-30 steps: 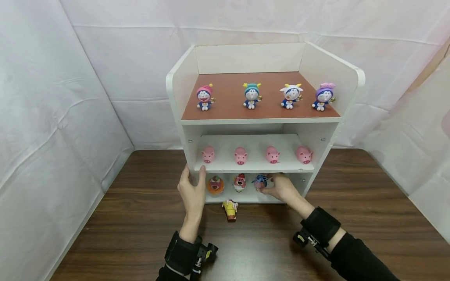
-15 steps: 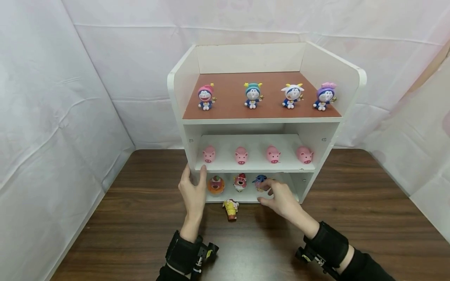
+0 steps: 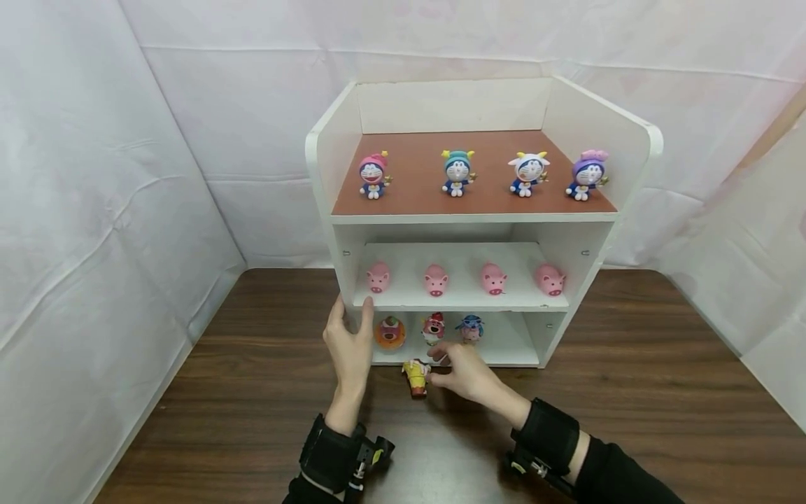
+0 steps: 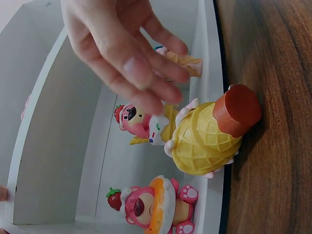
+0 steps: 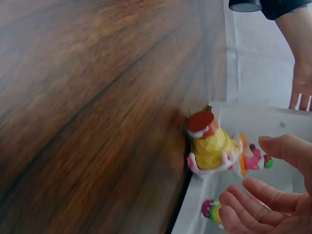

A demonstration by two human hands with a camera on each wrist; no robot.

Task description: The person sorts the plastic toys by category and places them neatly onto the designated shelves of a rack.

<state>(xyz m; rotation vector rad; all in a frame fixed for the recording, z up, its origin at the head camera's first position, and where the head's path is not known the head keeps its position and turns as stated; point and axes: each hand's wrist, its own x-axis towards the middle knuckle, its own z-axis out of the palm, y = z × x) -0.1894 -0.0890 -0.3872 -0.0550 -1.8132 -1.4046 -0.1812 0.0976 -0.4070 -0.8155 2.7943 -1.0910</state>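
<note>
A yellow waffle-cone figurine with a brown base lies on its side at the front edge of the bottom shelf. My right hand hovers just right of it, thumb and fingers spread with nothing between them; in the right wrist view, the cone figurine is beyond the fingertips. My left hand holds the left side panel of the white shelf unit, thumb on the front and fingers around the outside. Behind the cone stand a pink bear in an orange ring, a strawberry-topped bear and a blue-hatted figurine.
Several pink pigs line the middle shelf. On the brown top shelf several blue cat figurines stand in a row. Dark wooden table lies in front, white cloth around.
My right hand has let go of the blue-hatted figurine on the bottom shelf, drawn back and moved left to the cone figurine. The left hand stays at the side panel.
</note>
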